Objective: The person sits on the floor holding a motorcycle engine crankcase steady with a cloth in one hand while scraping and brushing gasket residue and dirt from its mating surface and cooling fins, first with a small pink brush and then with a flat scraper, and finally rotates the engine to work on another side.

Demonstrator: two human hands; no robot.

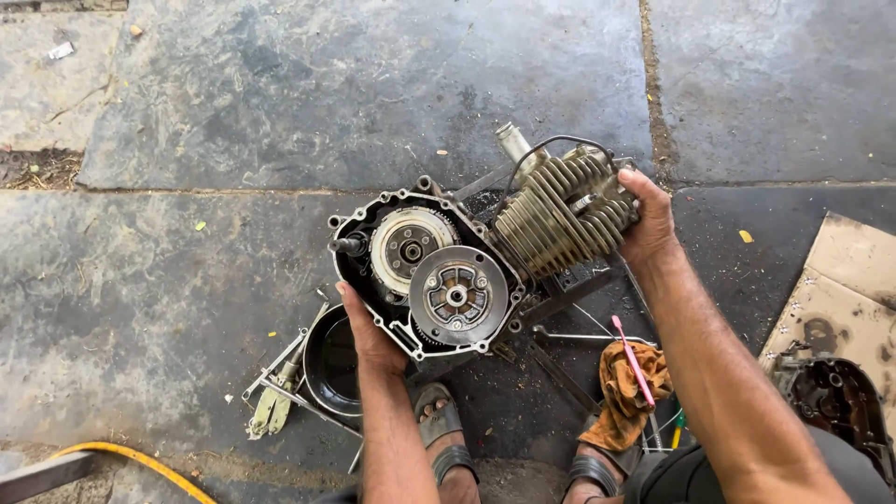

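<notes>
Engine (467, 271) between both hands' fingers (347, 297)

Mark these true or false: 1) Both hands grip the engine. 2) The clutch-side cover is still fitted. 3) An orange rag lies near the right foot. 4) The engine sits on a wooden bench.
1) True: the left hand holds the crankcase edge of the engine, the right hand the finned cylinder.
2) False: the clutch is exposed.
3) True: the orange rag lies there.
4) False: it rests over a stone floor.
</notes>
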